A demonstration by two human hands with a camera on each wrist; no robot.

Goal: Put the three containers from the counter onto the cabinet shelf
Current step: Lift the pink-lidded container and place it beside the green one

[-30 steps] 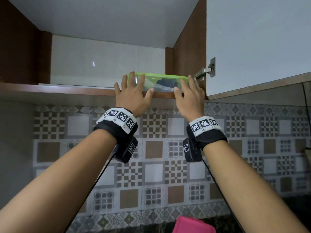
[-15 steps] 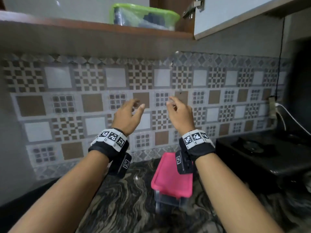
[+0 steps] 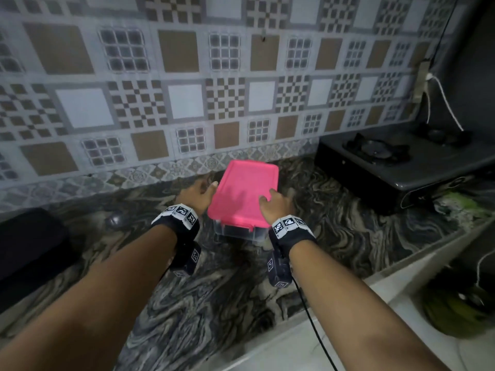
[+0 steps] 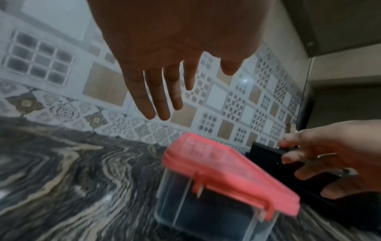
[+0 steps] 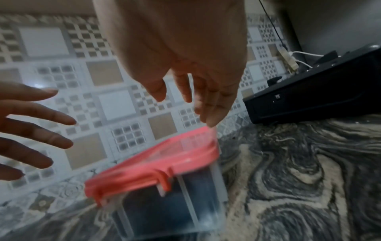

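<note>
A clear container with a pink lid (image 3: 243, 192) stands on the dark marbled counter (image 3: 214, 303) near the tiled wall. My left hand (image 3: 199, 192) is at its left side, fingers straight and spread; in the left wrist view this left hand (image 4: 177, 91) hovers above and left of the pink-lidded container (image 4: 222, 171), apart from it. My right hand (image 3: 274, 203) is over the near right corner of the lid. The right wrist view shows the right hand (image 5: 191, 97) with straight fingers just above the lid (image 5: 164, 159). Neither hand grips anything.
A black gas stove (image 3: 388, 162) sits on the counter to the right, with a white cable (image 3: 444, 103) and wall socket behind it. A black object (image 3: 29, 242) lies at the far left. The counter's pale front edge (image 3: 334, 317) runs lower right; green items (image 3: 450, 311) lie below it.
Both hands left the green-lidded container on the shelf and came down to the counter. They now flank the pink-lidded container. The view tilted down, so the shelf is out of sight.
</note>
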